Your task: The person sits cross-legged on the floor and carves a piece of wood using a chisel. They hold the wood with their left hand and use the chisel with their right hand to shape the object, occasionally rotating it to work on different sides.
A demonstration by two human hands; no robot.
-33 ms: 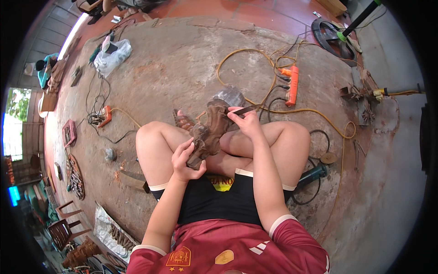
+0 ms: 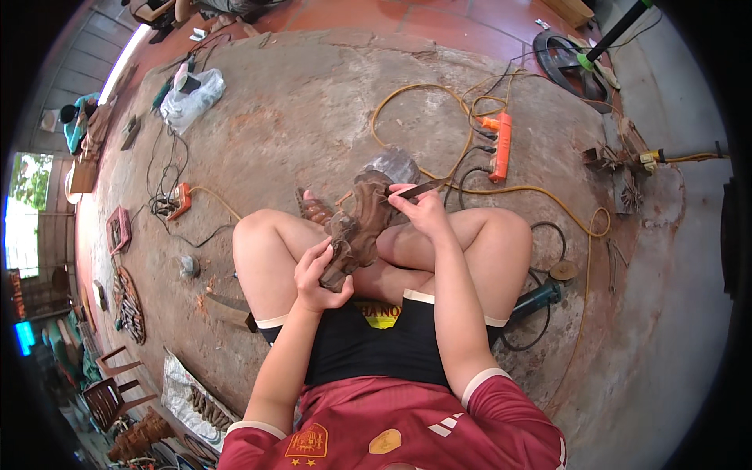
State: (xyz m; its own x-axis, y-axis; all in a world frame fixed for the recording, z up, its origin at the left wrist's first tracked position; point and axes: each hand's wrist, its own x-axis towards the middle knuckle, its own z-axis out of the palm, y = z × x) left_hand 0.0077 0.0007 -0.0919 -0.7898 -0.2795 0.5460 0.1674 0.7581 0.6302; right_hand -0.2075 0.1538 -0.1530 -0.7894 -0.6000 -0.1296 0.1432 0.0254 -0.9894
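The left hand [image 2: 317, 280] grasps the carved brown piece [image 2: 366, 215] low; its long axis slants forward-right; the right hand [image 2: 419, 210], nearer its far end, pinches a dark strip [image 2: 429, 187].

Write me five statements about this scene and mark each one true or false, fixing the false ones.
1. The left hand holds a brown carved piece. True.
2. The right hand holds a round white cup. False: the right hand holds a thin, flat, dark tool.
3. The long orange power strip lies to the right of the carved piece. True.
4. The plastic bag lies to the right of that strip. False: the bag lies to the left of it.
5. The person wears a dark red shirt. True.
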